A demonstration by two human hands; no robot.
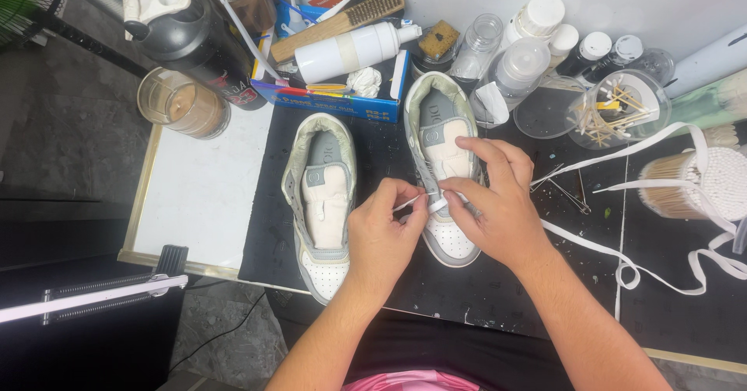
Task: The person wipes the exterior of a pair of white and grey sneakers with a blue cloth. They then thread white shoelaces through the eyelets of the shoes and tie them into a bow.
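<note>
Two grey-and-white low sneakers lie side by side on a black mat (389,146), toes toward me. The left sneaker (321,204) has no lace and its tongue is bare. Over the right sneaker (438,138) my left hand (383,231) pinches the thin tip of a white shoelace (622,263) between thumb and forefinger. My right hand (498,200) rests on that shoe's eyelet row, fingers closed around the same lace at the shoe's lower eyelets. The rest of the lace trails away to the right across the mat.
A blue box (334,99), a white spray bottle (350,49), a brush (342,21), several small bottles (537,37), a cup of used cotton swabs (618,111) and a tub of fresh swabs (712,181) crowd the back. A black bottle (194,41) and glass jar (180,103) stand left.
</note>
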